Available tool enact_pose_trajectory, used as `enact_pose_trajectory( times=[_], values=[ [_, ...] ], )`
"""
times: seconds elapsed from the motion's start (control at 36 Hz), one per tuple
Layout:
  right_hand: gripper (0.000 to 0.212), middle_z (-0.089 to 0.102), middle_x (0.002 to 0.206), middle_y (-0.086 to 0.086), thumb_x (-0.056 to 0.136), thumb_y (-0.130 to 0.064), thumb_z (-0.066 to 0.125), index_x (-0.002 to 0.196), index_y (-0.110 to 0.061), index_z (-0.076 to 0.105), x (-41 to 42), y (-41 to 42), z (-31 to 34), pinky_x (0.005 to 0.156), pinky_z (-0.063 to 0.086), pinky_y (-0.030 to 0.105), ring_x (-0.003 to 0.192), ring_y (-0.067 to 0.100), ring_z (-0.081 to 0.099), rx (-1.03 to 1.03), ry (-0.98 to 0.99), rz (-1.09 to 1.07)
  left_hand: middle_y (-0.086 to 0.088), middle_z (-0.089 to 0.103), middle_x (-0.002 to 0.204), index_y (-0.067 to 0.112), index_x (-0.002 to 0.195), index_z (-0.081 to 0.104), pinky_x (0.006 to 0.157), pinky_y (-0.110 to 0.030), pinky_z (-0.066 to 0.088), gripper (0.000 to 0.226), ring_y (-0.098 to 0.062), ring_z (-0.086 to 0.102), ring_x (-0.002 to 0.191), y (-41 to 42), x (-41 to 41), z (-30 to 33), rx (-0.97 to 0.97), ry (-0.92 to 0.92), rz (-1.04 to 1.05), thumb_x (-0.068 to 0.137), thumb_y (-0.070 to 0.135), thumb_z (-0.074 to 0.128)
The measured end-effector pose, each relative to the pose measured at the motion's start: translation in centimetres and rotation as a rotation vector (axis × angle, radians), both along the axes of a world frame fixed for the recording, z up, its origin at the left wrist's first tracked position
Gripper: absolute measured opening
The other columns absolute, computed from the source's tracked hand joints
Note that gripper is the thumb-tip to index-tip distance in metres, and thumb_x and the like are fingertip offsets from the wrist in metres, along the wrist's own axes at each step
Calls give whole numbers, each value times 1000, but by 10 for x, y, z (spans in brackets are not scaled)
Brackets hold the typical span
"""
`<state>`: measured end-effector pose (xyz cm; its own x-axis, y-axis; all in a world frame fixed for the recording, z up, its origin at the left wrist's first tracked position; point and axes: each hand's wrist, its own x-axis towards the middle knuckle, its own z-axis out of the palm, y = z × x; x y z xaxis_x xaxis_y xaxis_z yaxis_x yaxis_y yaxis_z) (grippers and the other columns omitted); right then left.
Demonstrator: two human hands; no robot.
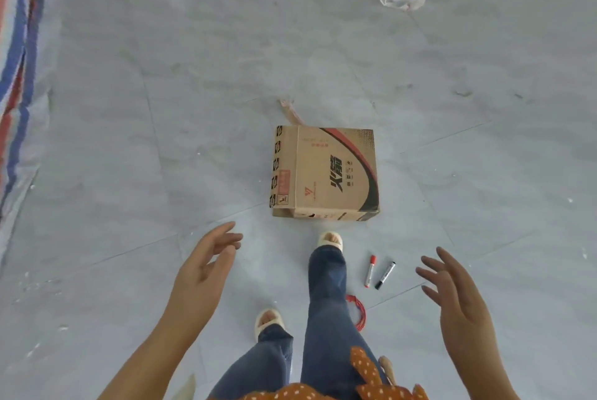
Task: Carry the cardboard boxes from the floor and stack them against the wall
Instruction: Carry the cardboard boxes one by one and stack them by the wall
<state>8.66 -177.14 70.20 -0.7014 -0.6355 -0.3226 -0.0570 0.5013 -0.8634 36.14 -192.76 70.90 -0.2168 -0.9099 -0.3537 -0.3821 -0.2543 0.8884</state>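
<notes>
The box [324,173] lies flat on the floor, just ahead of the front foot. It looks stiff and probably light; grip its two opposite side edges. The left hand [206,265] and the right hand [452,293] hang near it, fingers relaxed, holding nothing.

Red cord [359,312] partly behind leg [326,296]; box [324,173] print illegible.

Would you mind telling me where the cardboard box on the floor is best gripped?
Probably by its two opposite side walls, one palm each. The cardboard box lies flat ahead, and the open left hand and right hand are spread either side, holding nothing.
</notes>
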Motion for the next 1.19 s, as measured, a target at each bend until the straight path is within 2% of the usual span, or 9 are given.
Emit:
enact_pose_trajectory(
  times=[0.06, 0.19, 0.39, 0.53, 0.61, 0.75, 0.83, 0.97, 1.19],
  values=[
    [51, 64, 111, -19, 73, -75, 37, 115, -49, 47, -17, -23, -9, 92, 47, 24, 106, 9, 63, 45, 2, 25, 24, 64, 107, 42, 115, 55, 92, -25, 46, 24, 2, 59, 104, -26, -14, -15, 19, -26, -6, 92, 34, 51],
    [31, 61, 116, -1, 103, -22, 35, 132, -25, 46, -74, -77, -47, 99, 48, 44, 109, 21, 61, 160, -88, 34, 11, 63, 110, 30, 123, 52, 101, -36, 44, 27, -12, 58, 110, -84, -57, -68, 127, -126, 51, 100, 18, 44],
    [34, 62, 116, 7, 102, -19, 39, 134, -16, 48, -144, -135, -143, 99, 47, 46, 111, 27, 60, 406, -222, 93, 0, 60, 103, 19, 135, 47, 96, -36, 44, 36, -19, 56, 101, -137, -125, -172, 438, -206, 207, 100, 19, 44],
    [35, 60, 121, 9, 102, -20, 39, 135, -13, 48, -188, -187, -261, 98, 46, 45, 108, 25, 59, 514, -266, 53, -11, 58, 113, 16, 96, 56, 90, -38, 44, 15, -22, 53, 102, -173, -169, -293, 688, -234, 305, 96, 27, 47],
    [38, 55, 123, 6, 103, -23, 37, 138, -11, 45, -211, -213, -346, 104, 42, 47, 116, 24, 53, 558, -273, -14, -12, 55, 117, 8, 106, 53, 90, -38, 44, 26, -23, 51, 105, -190, -193, -381, 827, -276, 314, 100, 31, 42],
    [18, 46, 84, -4, 99, -26, 33, 86, -34, 44, -235, -242, -474, 70, 41, 30, 90, 22, 41, 614, -214, -127, -12, 45, 139, 6, 142, 38, 97, -41, 42, 59, -27, 46, 122, -204, -228, -514, 914, -286, 421, 99, 47, 39],
    [43, 43, 144, 5, 102, -35, 31, 141, -18, 37, -235, -246, -521, 107, 34, 44, 131, 27, 39, 678, -257, -169, -8, 37, 148, 12, 147, 31, 103, -45, 39, 66, -25, 42, 127, -199, -236, -566, 913, -215, 629, 96, 52, 43],
    [43, 42, 144, 3, 104, -36, 31, 145, -25, 34, -226, -235, -556, 111, 34, 46, 129, 23, 40, 608, -377, -264, 1, 42, 146, 26, 145, 33, 104, -52, 36, 52, -18, 38, 135, -180, -235, -599, 838, 63, 801, 98, 45, 44],
    [38, 44, 143, -2, 104, -33, 35, 140, -27, 43, -214, -255, -517, 109, 30, 60, 137, 24, 35, 507, -407, -308, 5, 51, 138, 26, 129, 49, 94, -58, 44, 32, -11, 47, 121, -210, -230, -554, 664, 139, 765, 103, 38, 36]
  ],
)
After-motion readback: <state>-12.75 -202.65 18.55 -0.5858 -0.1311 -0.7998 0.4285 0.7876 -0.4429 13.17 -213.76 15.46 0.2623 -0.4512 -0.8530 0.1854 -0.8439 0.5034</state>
